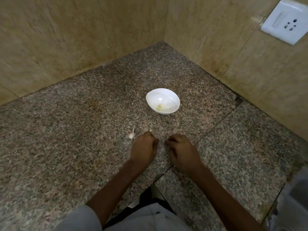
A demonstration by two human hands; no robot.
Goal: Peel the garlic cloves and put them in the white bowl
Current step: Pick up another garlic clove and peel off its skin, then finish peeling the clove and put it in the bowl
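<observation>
1. The left hand (144, 147) and right hand (180, 150) hover low over the counter (66, 147), fingers curled under. Whether either pinches anything cannot be told.
2. An unpeeled clove (131, 135) lies just beside the left hand. One peeled clove (159, 107) sits in the white bowl (175, 95).
3. Pinching the clove's tail end probably starts the skin cleanly.

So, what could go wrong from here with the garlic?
The unpeeled clove lies close beside the left hand; a careless move could knock it away.
A pale piece sits at that hand's far edge; blur hides whether it is held, so it may slip.
The bowl stands apart from the hands; a clove could drop on the counter on the way.
</observation>
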